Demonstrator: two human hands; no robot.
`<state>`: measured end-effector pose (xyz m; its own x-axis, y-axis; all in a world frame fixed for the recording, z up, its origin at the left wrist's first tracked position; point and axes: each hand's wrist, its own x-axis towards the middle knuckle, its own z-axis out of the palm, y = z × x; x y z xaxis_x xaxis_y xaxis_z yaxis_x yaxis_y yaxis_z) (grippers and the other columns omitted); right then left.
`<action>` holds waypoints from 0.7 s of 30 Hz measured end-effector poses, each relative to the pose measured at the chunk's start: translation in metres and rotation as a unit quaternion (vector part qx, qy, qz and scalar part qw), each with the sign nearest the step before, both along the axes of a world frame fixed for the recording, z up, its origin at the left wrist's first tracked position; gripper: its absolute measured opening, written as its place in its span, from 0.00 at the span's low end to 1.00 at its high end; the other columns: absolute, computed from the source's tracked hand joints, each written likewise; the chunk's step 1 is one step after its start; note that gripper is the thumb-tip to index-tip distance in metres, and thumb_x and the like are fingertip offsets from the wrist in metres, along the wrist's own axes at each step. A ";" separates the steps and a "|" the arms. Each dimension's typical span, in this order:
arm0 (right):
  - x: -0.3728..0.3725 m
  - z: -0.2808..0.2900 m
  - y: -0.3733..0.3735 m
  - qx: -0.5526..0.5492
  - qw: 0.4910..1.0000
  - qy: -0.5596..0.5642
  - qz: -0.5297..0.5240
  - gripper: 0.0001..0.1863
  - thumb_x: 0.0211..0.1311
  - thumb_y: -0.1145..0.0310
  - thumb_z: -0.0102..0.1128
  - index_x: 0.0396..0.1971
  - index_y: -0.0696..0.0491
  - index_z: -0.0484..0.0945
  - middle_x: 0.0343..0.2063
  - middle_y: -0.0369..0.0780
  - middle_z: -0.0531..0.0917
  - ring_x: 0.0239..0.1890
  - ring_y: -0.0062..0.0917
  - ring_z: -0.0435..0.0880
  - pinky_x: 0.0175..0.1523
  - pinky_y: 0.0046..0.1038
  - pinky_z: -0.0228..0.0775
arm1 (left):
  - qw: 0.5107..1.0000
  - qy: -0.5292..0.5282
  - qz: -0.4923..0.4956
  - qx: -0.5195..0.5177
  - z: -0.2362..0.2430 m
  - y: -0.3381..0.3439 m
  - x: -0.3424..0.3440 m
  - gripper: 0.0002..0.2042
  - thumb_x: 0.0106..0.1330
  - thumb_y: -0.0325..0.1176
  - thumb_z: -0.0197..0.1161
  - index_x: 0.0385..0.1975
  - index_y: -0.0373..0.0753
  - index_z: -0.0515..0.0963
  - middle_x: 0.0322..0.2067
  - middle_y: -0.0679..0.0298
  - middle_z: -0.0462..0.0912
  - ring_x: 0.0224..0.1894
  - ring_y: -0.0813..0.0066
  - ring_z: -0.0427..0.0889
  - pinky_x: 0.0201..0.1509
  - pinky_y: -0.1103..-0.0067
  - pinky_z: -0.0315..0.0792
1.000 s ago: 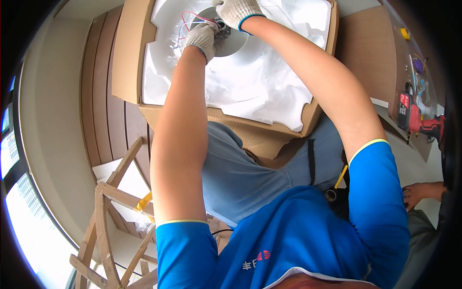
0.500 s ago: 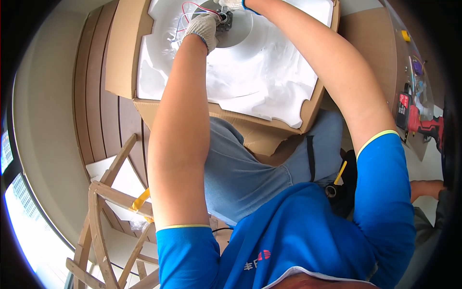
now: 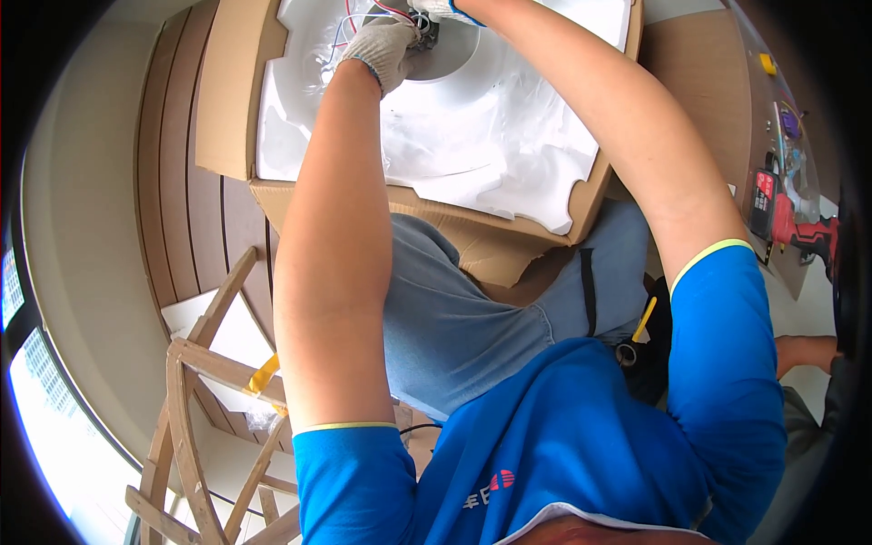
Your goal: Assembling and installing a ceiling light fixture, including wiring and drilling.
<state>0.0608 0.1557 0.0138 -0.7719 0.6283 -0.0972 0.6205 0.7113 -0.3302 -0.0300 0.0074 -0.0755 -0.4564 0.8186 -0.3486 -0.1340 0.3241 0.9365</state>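
Both my hands wear white knit gloves and meet at the top of the view, over a round white fixture [image 3: 451, 68]. At its centre stands a dark metal fitting [image 3: 427, 38] with red, blue and white wires [image 3: 356, 20] running out to the left. My left hand [image 3: 381, 53] is closed at the fitting's left side, its fingertips partly hidden. Just above, my right hand [image 3: 438, 9] is cut off by the upper edge; its fingers look pinched together near the wires, and what they hold is too small to make out. Clear plastic film [image 3: 436, 136] lies around the fixture.
White foam packing [image 3: 536, 204] in an open cardboard box [image 3: 227, 109] surrounds the fixture, against my legs. A wooden frame stool or ladder [image 3: 182, 391] stands at left. On the right lie a red cordless power tool [image 3: 804, 227] and small parts; another person's arm [image 3: 804, 354] shows there.
My left hand has shifted slightly left and up at the fitting, and my right hand a little right. The wires have moved, and the view has shifted slightly.
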 end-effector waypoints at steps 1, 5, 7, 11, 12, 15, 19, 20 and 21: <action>-0.002 0.003 -0.004 0.004 1.000 -0.007 0.003 0.14 0.56 0.63 0.62 0.37 0.54 0.89 0.40 0.53 0.87 0.44 0.45 0.88 0.48 0.40 0.79 | 1.000 0.005 0.000 -0.004 0.002 -0.001 0.003 0.19 0.60 0.30 0.67 0.52 0.39 0.81 0.47 0.56 0.84 0.49 0.62 0.83 0.53 0.71 0.76; -0.003 0.015 -0.012 0.041 0.997 -0.037 0.052 0.14 0.56 0.62 0.61 0.36 0.52 0.89 0.38 0.53 0.87 0.42 0.44 0.88 0.48 0.40 0.79 | 1.000 0.026 -0.011 -0.013 0.020 0.000 0.005 0.17 0.62 0.31 0.64 0.52 0.38 0.81 0.46 0.56 0.84 0.47 0.65 0.82 0.52 0.71 0.76; 0.003 0.015 -0.009 0.035 0.998 -0.028 0.049 0.14 0.56 0.62 0.60 0.36 0.53 0.89 0.39 0.53 0.87 0.43 0.45 0.88 0.48 0.40 0.79 | 0.999 0.033 -0.021 -0.014 0.029 0.002 0.016 0.17 0.63 0.32 0.62 0.52 0.38 0.81 0.45 0.56 0.85 0.46 0.66 0.82 0.51 0.71 0.75; 0.010 0.017 -0.014 -0.014 1.000 0.013 -0.009 0.16 0.58 0.63 0.58 0.36 0.56 0.89 0.40 0.55 0.86 0.45 0.46 0.88 0.50 0.40 0.79 | 0.998 0.053 -0.038 -0.021 0.050 -0.005 0.023 0.16 0.66 0.32 0.59 0.52 0.36 0.80 0.43 0.57 0.85 0.43 0.68 0.82 0.50 0.72 0.74; 0.008 0.016 -0.019 -0.024 0.999 0.021 -0.009 0.16 0.58 0.64 0.57 0.37 0.57 0.88 0.41 0.55 0.86 0.45 0.46 0.87 0.51 0.40 0.79 | 0.997 0.056 -0.039 -0.024 0.053 -0.008 0.022 0.16 0.66 0.32 0.59 0.52 0.36 0.80 0.43 0.57 0.85 0.43 0.68 0.82 0.50 0.72 0.74; 0.006 0.015 -0.019 -0.013 1.000 0.020 0.005 0.17 0.60 0.65 0.54 0.38 0.58 0.88 0.42 0.56 0.85 0.47 0.46 0.87 0.53 0.41 0.78 | 0.999 -0.039 0.006 -0.027 0.063 -0.008 0.027 0.14 0.67 0.30 0.58 0.51 0.36 0.80 0.42 0.59 0.84 0.43 0.70 0.82 0.51 0.75 0.76; 0.013 0.016 -0.014 -0.014 1.000 0.021 -0.004 0.17 0.61 0.65 0.53 0.38 0.59 0.88 0.42 0.56 0.85 0.46 0.46 0.87 0.53 0.41 0.78 | 0.995 -0.094 0.029 -0.014 0.064 -0.001 0.036 0.15 0.68 0.29 0.58 0.53 0.35 0.78 0.43 0.59 0.83 0.43 0.70 0.82 0.52 0.75 0.76; 0.014 0.017 -0.014 -0.019 1.000 0.013 -0.008 0.17 0.61 0.65 0.53 0.38 0.59 0.88 0.42 0.56 0.85 0.46 0.46 0.87 0.53 0.41 0.78 | 0.999 -0.046 -0.009 -0.017 0.063 0.000 0.034 0.16 0.68 0.29 0.59 0.54 0.34 0.77 0.44 0.59 0.82 0.44 0.70 0.82 0.52 0.74 0.78; 0.009 0.023 -0.029 -0.041 0.999 0.023 -0.002 0.17 0.61 0.65 0.54 0.39 0.59 0.88 0.42 0.56 0.85 0.46 0.46 0.87 0.52 0.41 0.78 | 0.999 0.007 -0.034 -0.028 0.060 -0.013 0.022 0.17 0.68 0.29 0.59 0.55 0.33 0.76 0.46 0.58 0.82 0.46 0.70 0.82 0.52 0.73 0.79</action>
<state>0.0696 0.1271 0.0370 -0.7743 0.6227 -0.1128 0.6060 0.6781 -0.4159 -0.0078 -0.0060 -0.0153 -0.4063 0.8269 -0.3889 -0.0973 0.3840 0.9182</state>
